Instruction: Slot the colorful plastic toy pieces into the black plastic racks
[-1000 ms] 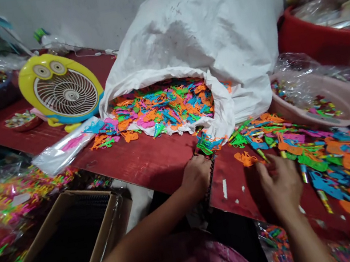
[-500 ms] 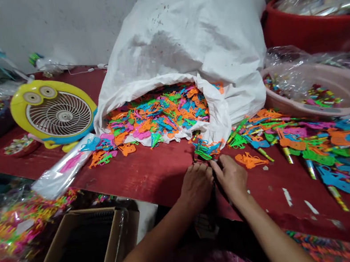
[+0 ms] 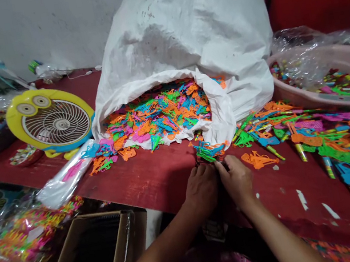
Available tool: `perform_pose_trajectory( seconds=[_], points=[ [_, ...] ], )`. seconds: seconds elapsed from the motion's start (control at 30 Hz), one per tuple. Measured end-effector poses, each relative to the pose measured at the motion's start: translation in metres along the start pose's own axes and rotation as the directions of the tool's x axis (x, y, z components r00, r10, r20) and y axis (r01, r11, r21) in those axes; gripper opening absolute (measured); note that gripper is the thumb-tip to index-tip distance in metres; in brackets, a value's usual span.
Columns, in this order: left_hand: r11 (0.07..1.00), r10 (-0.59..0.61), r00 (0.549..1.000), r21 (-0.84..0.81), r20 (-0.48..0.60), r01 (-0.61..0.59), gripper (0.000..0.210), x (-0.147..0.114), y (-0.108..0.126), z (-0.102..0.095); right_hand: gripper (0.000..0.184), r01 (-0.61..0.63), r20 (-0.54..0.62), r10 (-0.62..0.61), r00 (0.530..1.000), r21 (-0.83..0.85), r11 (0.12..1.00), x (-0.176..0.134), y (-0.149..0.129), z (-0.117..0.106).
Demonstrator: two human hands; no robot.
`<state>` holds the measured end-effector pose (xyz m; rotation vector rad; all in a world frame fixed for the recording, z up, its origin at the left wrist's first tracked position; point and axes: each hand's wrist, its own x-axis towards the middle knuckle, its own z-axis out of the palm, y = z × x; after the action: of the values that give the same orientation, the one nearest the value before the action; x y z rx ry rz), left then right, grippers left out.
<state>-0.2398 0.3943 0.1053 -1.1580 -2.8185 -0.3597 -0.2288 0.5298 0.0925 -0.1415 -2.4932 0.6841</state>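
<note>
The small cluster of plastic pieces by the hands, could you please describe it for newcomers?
Find the big white sack, then the lower right of its open mouth. Below, beyond the left hand and right hand, is the small cluster, green, blue and orange. Unlike the wide spread of pieces farther right, it is compact.

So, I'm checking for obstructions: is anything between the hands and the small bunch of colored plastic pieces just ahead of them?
Nothing visible: the bunch sits just beyond the left hand and right hand, though contact is unclear. The white sack lies behind it, and some loose orange plastic lies off to the right.
</note>
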Motion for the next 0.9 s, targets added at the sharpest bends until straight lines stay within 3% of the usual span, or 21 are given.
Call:
perform_pose_trajectory(
  seconds=[0.13, 0.33, 0.53, 0.73, 0.9],
  points=[
    [1.000, 0.011, 0.999, 0.028, 0.034, -0.012, 0.030, 0.004, -0.001, -0.003, 0.032, 0.028, 0.019, -0.028, 0.999, -0.031, 0.999, 0.001, 0.000, -0.001],
    [0.999, 0.034, 0.999, 0.019, 0.027, -0.034, 0.026, 0.007, -0.001, -0.006, 0.039, -0.120, 0.021, 0.119, 0.993, 0.154, 0.981, 0.002, 0.002, -0.002],
    [1.000, 0.021, 1.000, -0.006, -0.015, -0.022, 0.032, 0.008, -0.002, -0.002, 0.031, 0.037, -0.055, -0.035, 0.998, 0.035, 0.999, 0.001, -0.013, -0.005],
    [0.999, 0.014, 0.999, 0.032, -0.035, -0.013, 0.027, 0.005, 0.000, 0.004, 0.039, -0.117, -0.073, 0.129, 0.989, 0.148, 0.982, -0.009, 0.000, -0.009],
    [0.995, -0.089, 0.992, -0.051, -0.093, 0.084, 0.022, 0.000, 0.002, 0.000, 0.041, -0.243, -0.038, 0.261, 0.965, 0.261, 0.934, -0.020, 0.016, -0.030]
  ],
)
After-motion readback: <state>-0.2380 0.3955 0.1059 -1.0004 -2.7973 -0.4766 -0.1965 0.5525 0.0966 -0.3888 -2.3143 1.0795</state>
